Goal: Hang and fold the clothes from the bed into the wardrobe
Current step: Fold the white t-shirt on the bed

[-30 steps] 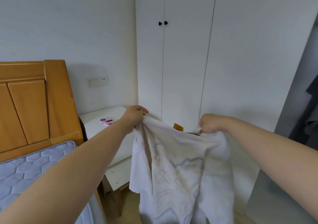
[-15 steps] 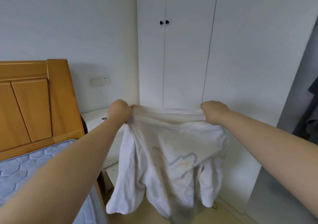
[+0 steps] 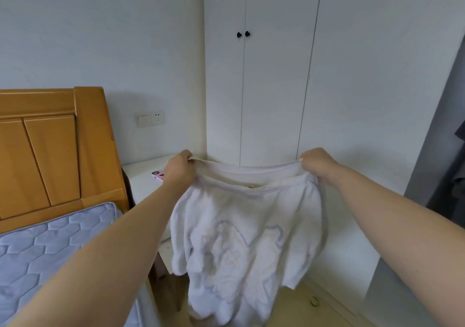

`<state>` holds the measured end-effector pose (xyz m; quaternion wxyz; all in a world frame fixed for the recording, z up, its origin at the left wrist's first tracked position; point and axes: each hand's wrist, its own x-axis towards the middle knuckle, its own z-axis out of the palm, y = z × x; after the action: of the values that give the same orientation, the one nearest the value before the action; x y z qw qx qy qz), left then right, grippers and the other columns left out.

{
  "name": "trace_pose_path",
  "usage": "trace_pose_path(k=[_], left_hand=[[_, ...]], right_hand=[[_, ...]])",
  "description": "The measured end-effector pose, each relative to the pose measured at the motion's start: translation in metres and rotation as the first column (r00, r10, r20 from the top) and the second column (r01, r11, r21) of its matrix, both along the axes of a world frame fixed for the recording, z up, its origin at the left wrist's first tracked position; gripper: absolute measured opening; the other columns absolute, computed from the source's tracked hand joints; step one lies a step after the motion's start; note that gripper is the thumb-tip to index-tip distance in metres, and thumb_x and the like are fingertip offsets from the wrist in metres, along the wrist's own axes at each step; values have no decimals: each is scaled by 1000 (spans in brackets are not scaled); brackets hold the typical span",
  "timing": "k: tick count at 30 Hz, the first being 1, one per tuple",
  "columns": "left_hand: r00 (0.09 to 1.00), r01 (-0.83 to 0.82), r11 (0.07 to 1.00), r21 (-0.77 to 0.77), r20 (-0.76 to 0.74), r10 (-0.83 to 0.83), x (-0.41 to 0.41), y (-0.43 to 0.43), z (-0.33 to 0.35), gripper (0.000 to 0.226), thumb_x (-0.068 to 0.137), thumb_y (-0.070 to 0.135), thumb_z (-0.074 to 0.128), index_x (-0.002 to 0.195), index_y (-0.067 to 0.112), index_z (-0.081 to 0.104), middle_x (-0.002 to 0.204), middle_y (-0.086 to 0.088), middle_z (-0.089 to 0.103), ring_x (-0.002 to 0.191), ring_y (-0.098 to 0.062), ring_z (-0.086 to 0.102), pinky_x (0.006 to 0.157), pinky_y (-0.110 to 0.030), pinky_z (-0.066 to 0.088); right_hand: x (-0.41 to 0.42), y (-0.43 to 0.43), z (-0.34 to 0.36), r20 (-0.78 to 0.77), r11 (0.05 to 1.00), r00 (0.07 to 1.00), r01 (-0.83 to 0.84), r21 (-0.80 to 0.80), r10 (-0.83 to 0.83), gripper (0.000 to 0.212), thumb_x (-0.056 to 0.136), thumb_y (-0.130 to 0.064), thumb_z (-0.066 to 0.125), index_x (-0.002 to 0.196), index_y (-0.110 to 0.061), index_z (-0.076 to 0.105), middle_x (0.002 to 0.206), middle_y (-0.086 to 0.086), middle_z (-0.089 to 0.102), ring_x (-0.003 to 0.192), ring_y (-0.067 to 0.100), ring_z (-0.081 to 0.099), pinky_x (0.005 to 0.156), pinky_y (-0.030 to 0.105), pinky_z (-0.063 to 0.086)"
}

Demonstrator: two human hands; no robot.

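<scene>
Since a second ago my hands have spread apart, pulling the white shirt's [image 3: 246,226] top edge straight. My left hand [image 3: 180,169] and right hand [image 3: 317,165] each pinch that edge with curled fingers, and the shirt hangs between them. The wardrobe [image 3: 274,87] doors at twelve o'clock are closed and the bed [image 3: 50,246] lies at eight. I judge folding or hanging is still undone.

Soft, even daylight filled my view — faint shadows on the wall [image 3: 125,50], edges bowed, my shirt [image 3: 246,238] slightly blurred
</scene>
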<state>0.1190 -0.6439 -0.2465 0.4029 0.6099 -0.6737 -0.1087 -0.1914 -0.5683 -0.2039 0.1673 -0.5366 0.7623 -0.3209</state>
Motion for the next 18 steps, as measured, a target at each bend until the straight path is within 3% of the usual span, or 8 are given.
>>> trace_pose_path(k=[2, 6, 9, 11, 12, 15, 16, 18], left_hand=[[998, 44, 993, 109, 34, -48, 1, -5, 0, 22, 93, 2, 36, 90, 5, 58, 89, -13, 55, 82, -27, 47, 71, -29, 35], [996, 64, 993, 95, 60, -70, 8, -9, -5, 22, 97, 10, 37, 81, 6, 52, 84, -15, 54, 80, -28, 46, 67, -32, 33], [984, 172, 972, 162, 9, -175, 11, -2, -1, 34, 96, 30, 49, 69, 9, 49, 71, -9, 51, 70, -25, 47, 60, -31, 32], [955, 294, 900, 323, -49, -294, 20, 2, -2, 46, 87, 49, 62, 76, 5, 63, 69, -4, 55, 65, -20, 50, 60, -28, 37], [933, 349, 854, 385, -56, -356, 24, 3, -3, 50, 83, 52, 66, 82, 2, 67, 71, -2, 57, 66, -18, 52, 62, -27, 39], [868, 438, 741, 509, -25, -496, 25, 10, -5, 41, 83, 47, 68, 96, 7, 70, 83, -1, 63, 74, -14, 56, 69, -23, 43], [846, 459, 699, 548, -29, -532, 23, 14, -3, 34, 84, 42, 69, 99, 12, 70, 89, -1, 67, 77, -13, 60, 70, -20, 45], [805, 459, 629, 628, 7, -594, 20, 20, 1, 28, 82, 31, 74, 105, 16, 69, 97, 3, 70, 85, -11, 64, 72, -16, 47]], right_hand=[[7, 1, -8, 298, 996, 952, -88, 22, 77, 27, 74, 17, 35, 66, -3, 51, 73, 15, 49, 66, 24, 51, 55, 24, 34], [11, 3, -12, 396, 983, 909, -170, 63, 132, 23, 85, -4, 43, 64, -12, 46, 58, 8, 46, 49, 22, 47, 50, 20, 34], [11, 9, -4, 552, 859, 788, -458, 228, 274, 42, 83, -48, 65, 98, -10, 67, 92, 7, 73, 81, 22, 70, 63, 26, 55], [2, 10, -7, 513, 741, 787, -562, 366, 343, 67, 60, -42, 84, 109, -2, 64, 102, 11, 72, 89, 22, 70, 70, 30, 58], [-2, 9, -10, 493, 670, 787, -594, 446, 370, 68, 52, -21, 91, 110, 1, 62, 100, 12, 73, 86, 21, 71, 70, 31, 58], [0, 11, -23, 114, 514, 844, -420, 748, 524, 52, 57, 9, 77, 107, 3, 62, 97, 14, 71, 81, 25, 66, 65, 28, 57], [3, 11, -27, -131, 540, 802, -262, 800, 583, 45, 65, 5, 77, 107, 3, 63, 99, 14, 69, 81, 24, 62, 58, 22, 51], [7, 11, -34, -527, 742, 659, -71, 666, 536, 32, 82, -12, 71, 111, 1, 64, 101, 14, 63, 84, 21, 57, 47, 20, 42]])
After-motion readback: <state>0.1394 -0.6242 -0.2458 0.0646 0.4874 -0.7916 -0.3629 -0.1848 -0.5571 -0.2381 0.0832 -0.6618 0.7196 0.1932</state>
